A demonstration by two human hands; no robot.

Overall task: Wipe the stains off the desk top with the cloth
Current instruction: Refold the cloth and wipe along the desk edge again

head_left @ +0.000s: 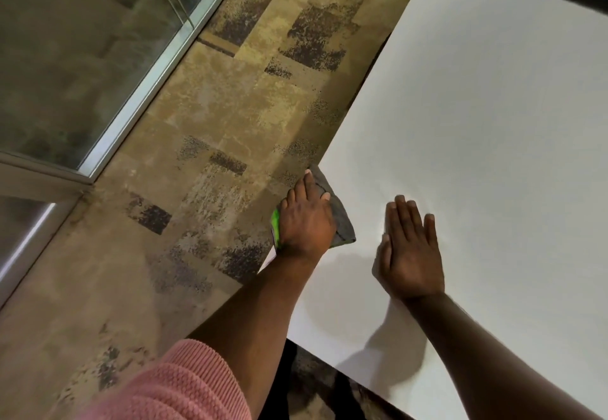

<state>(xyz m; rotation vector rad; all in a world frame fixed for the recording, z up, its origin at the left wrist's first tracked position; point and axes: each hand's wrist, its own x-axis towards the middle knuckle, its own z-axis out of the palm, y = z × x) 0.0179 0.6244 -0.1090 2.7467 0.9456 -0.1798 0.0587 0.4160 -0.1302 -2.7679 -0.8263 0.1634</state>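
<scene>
The white desk top (493,116) fills the right half of the view and runs diagonally. A grey cloth (342,222) with a green edge lies on the desk's left edge. My left hand (307,222) presses flat on the cloth, fingers spread, partly past the edge. To the right, my right hand (409,248) rests flat on the bare desk top, fingers together, holding nothing. No stains show on the white surface from here.
A patterned brown and dark carpet floor (214,143) lies to the left of the desk. A glass partition with a metal frame (138,90) runs along the far left. A pink sleeve (177,386) shows at the bottom.
</scene>
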